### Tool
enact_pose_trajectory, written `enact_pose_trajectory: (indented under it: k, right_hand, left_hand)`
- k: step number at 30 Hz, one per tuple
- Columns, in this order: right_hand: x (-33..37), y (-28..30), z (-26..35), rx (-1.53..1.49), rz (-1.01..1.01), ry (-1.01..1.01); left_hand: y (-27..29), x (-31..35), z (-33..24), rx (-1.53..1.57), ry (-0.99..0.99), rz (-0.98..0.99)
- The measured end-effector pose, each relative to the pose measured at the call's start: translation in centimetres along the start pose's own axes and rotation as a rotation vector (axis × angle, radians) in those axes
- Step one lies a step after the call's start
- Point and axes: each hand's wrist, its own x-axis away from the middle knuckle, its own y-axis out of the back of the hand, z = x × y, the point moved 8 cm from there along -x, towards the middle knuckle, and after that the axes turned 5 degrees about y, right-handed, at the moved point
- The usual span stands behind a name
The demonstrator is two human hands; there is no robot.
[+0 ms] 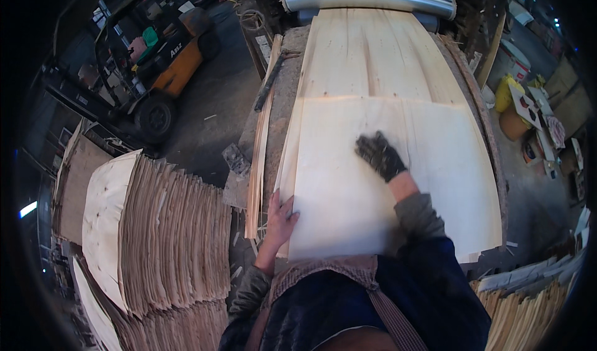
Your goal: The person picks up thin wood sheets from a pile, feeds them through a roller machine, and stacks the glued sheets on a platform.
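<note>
A pale wood veneer sheet [348,183] lies flat on the worktable in front of me, its far edge overlapping another veneer sheet [379,52] that reaches back to a shiny metal roller [370,0]. My left hand [282,220], bare, rests at the near sheet's left edge with its fingers apart. A dark work glove covers my right hand [380,155], which lies on the middle of that sheet with the fingers stretched forward. Neither hand grips anything that I can see. Below the hands shows a checked apron [323,267].
Tall stacks of veneer sheets [177,233] stand at the left, and another veneer stack [522,314] at the lower right. An orange forklift [177,71] is at the far left. A dark-handled tool [268,87] lies along the table's left side. A brown bucket [517,121] stands right.
</note>
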Motion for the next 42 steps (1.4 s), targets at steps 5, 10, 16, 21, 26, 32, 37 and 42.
enact_pose_trajectory:
  k: [5,10,16,21,26,32,37,42]
  right_hand:
    - [14.0,-2.5,-4.1,0.190,0.089,-0.101]
    - [25.0,-3.7,-6.9,0.169,-0.119,-0.279]
    - [31.5,2.6,-7.3,0.004,-0.086,-0.180]
    - [33.6,2.3,-4.1,0.474,-0.426,-0.017]
    - [28.9,-2.9,-1.9,0.629,-0.417,0.221]
    - [19.0,-1.1,-0.2,0.574,-0.028,0.225]
    - [10.4,-1.1,1.6,0.153,0.090,0.090]
    - [9.0,-0.9,1.3,0.219,0.072,0.144]
  left_hand:
    - [1.6,-0.2,-1.5,0.056,-0.016,0.010]
    - [2.7,-0.1,-3.5,0.238,0.052,0.072]
    - [5.0,-1.9,-8.0,0.989,0.035,0.218]
    - [8.4,-2.8,-8.7,1.278,0.099,0.217]
    - [9.6,-4.1,-6.7,1.189,0.247,0.258]
    - [4.0,-3.6,-0.3,1.120,0.306,0.175]
    - [2.7,-1.2,-0.4,1.110,0.456,0.192]
    - [2.6,-0.5,-2.0,1.225,0.528,0.170]
